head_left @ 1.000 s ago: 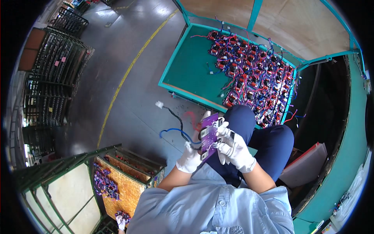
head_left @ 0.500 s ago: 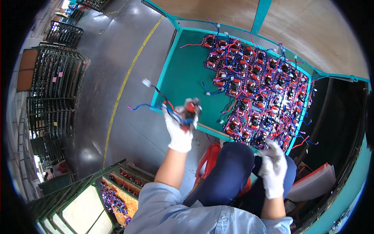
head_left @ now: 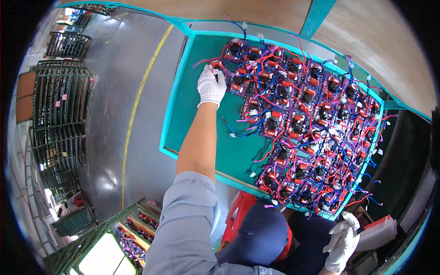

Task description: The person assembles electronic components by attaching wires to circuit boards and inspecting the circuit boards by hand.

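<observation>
My gloved left hand (head_left: 211,88) reaches to the far left part of the green tray (head_left: 189,110). Its fingers are closed on a circuit board (head_left: 217,65) with red parts and wires, beside the end of the far row. Most of that board is hidden under the glove. Purple circuit boards (head_left: 298,120) with red cylinders, black coils and red, blue and pink wires fill the tray's middle and right. By the tray's near right corner, above my lap, my gloved right hand (head_left: 343,242) is empty, its fingers loosely bent and apart.
A teal rim (head_left: 167,120) surrounds the tray, with wires hanging over its right edge. Racks (head_left: 59,110) stand far left beyond a yellow floor line (head_left: 137,101). At lower left is a rack with more boards (head_left: 130,245). A red stool (head_left: 238,215) is under me.
My left hand has carried the circuit board from the tray's near left side to the end of the far row. My right hand has drawn back to the right; the view has shifted.
</observation>
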`<move>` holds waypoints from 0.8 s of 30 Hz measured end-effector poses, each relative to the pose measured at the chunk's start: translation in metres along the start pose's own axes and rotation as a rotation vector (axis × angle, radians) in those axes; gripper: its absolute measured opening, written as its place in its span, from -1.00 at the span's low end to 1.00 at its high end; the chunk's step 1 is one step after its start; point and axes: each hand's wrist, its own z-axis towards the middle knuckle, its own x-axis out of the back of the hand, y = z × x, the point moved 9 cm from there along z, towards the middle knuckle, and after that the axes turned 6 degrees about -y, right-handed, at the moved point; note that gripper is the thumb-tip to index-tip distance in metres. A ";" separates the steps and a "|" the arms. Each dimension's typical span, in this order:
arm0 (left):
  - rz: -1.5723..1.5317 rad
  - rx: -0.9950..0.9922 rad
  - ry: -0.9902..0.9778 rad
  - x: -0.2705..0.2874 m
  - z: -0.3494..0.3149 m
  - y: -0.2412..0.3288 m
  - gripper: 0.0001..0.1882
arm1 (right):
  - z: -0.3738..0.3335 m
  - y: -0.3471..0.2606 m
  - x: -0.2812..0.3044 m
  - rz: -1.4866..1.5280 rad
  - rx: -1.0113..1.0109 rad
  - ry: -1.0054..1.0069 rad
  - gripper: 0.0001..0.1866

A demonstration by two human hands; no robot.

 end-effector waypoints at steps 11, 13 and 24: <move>0.018 -0.076 -0.112 -0.019 0.008 -0.009 -0.70 | -0.005 0.010 0.003 0.015 -0.109 -0.114 -0.38; 0.006 -0.047 -0.106 -0.018 0.002 -0.010 -0.70 | -0.006 0.008 0.004 0.021 -0.110 -0.096 -0.38; -0.043 0.023 0.174 -0.001 0.005 -0.004 -0.74 | -0.005 0.009 -0.002 0.011 -0.129 -0.145 -0.40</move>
